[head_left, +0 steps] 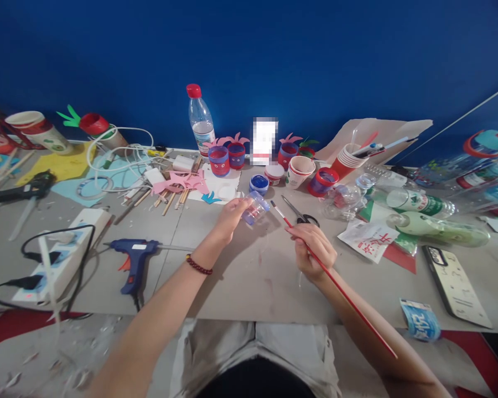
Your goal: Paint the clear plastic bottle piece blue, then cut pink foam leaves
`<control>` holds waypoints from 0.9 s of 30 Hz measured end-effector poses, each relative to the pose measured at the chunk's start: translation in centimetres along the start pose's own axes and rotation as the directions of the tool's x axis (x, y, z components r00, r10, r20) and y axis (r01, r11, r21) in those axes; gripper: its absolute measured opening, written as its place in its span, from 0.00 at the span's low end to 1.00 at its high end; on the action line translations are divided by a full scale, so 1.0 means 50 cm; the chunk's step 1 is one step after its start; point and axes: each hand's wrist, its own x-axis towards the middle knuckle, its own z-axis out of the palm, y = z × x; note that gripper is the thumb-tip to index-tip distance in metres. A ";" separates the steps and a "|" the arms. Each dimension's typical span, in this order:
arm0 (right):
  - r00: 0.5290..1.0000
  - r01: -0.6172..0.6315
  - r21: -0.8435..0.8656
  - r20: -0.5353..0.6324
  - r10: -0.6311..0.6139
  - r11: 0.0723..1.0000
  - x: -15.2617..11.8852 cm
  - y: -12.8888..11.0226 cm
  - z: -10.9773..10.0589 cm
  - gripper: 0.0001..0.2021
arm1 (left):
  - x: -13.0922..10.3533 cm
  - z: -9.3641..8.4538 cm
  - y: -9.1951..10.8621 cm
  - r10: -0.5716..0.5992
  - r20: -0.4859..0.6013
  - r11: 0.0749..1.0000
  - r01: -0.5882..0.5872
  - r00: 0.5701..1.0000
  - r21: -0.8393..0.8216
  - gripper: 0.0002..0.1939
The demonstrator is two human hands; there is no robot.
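Observation:
My left hand [231,216] is closed round a small clear plastic cup [255,209], a cut bottle piece with blue paint along its edges, tilted above the table. In my right hand [314,250] is a paintbrush [336,284] with a long red handle, its bristles pointing toward the cup and apart from it. An open jar of blue paint [259,184] stands just beyond the cup. Beside it is a jar with a white lid [274,173]. Black-handled scissors [301,214] lie behind my right hand.
Painted cups [219,161] and a red-capped bottle [201,121] stand along the blue wall. A blue glue gun [136,260] and a power strip [64,254] with cords lie left. Plastic bottles [423,203], a paper cup [299,170] and a phone [456,286] occupy the right.

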 end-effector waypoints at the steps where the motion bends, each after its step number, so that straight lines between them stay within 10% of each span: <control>1: 1.000 0.002 0.009 0.000 -0.002 1.000 -0.002 0.002 0.001 0.13 | -0.001 0.001 -0.001 0.009 -0.001 1.000 -0.009 1.000 0.024 0.20; 16: 0.990 0.003 0.054 0.144 -0.010 0.999 0.017 -0.011 -0.007 0.12 | 0.002 0.001 -0.002 0.006 -0.071 0.999 -0.002 0.997 0.053 0.19; 27: 1.000 -0.006 0.045 0.024 0.005 0.999 0.005 -0.007 0.000 0.13 | -0.003 0.002 0.004 -0.030 -0.024 0.999 0.031 0.999 0.044 0.17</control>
